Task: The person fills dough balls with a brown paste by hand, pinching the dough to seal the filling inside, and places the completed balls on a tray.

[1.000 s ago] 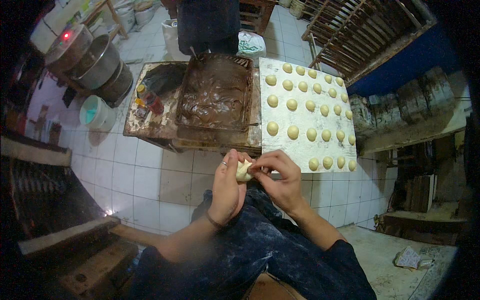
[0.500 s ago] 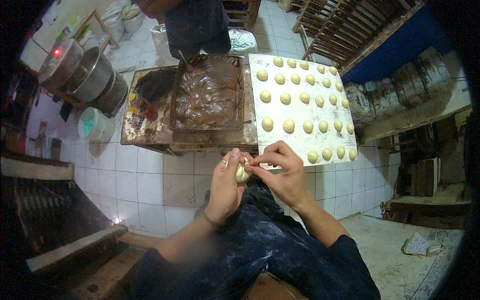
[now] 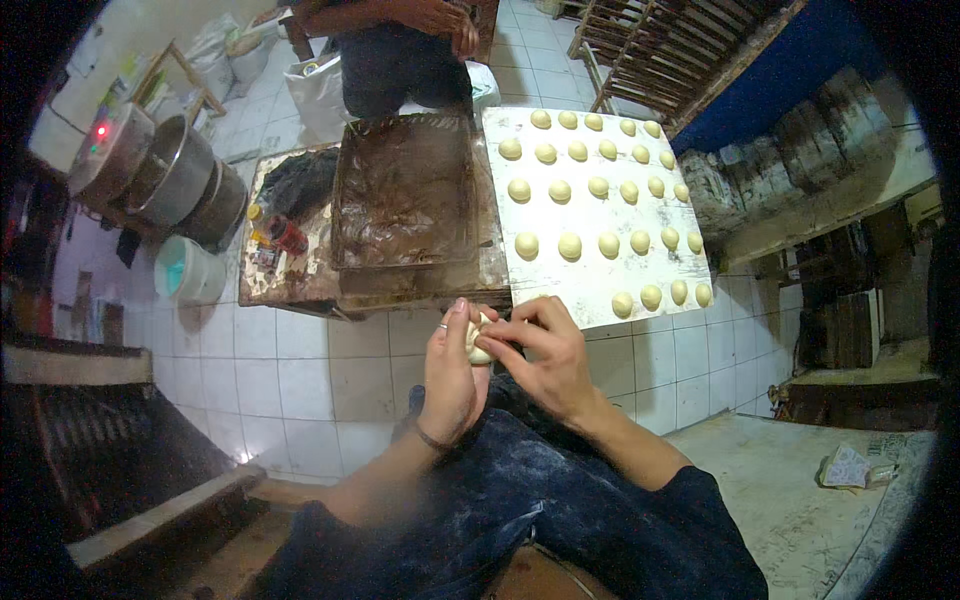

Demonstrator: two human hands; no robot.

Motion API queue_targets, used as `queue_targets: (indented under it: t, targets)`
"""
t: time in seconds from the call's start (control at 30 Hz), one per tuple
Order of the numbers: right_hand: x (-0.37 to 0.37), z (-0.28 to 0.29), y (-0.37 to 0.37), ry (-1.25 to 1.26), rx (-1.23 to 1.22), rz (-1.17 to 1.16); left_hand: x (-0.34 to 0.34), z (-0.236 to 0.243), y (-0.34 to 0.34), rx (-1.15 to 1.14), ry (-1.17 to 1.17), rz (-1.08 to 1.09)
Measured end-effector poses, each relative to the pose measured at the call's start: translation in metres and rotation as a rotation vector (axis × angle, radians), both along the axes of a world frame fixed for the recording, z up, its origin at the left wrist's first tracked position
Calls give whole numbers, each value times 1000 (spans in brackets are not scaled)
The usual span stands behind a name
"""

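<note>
Cupped in my left hand (image 3: 450, 385), which has a ring on one finger, is a soft pale dough piece (image 3: 477, 350). My right hand (image 3: 540, 360) is bent over it, thumb and fingertips pressing on its folded surface, partly hiding it. Beyond my hands, a white board (image 3: 570, 280) carries several rows of smooth round dough balls (image 3: 598, 186). Left of the board, on a worn wooden table (image 3: 280, 285), sits a rectangular tray (image 3: 340, 200) filled with dark brown paste.
A co-worker's hand (image 3: 462, 35) and dark clothing show behind the tray. Bottles (image 3: 285, 235) and dark plastic lie on the table. Metal pots (image 3: 175, 170) and a white bucket (image 3: 200, 265) are at the left. A slatted rack (image 3: 660, 55) stands back right, a ledge (image 3: 770, 500) lower right.
The view has shifted, so the table and board appear farther left. My right fingertips have moved over the dough in my left hand. The co-worker's hand has appeared at the top.
</note>
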State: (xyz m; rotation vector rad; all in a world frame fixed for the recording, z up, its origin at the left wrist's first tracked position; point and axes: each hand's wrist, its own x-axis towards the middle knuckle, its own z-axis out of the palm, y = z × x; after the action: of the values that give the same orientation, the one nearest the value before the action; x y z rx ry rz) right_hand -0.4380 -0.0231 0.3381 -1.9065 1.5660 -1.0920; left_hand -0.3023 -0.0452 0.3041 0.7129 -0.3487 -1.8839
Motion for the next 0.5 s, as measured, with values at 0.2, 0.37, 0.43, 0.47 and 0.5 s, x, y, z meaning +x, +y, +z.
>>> queue_targets:
  t: [0.2,0.37,0.43,0.47,0.5]
  targets:
    - [-8,-7,2,-273,297,-19,0,5,-1,46,-16,-72]
    - [-48,-46,8,-566,579,-35,11,-13,-10,-141,-385,-397]
    - [-43,-32,16,-409,378,-53,13,-31,-12,-234,-487,-481]
    - [-41,-19,16,-299,379,74,12,-38,-11,-227,-509,-537]
    - [-39,-25,17,-163,288,147,10,-41,-8,-220,-530,-598]
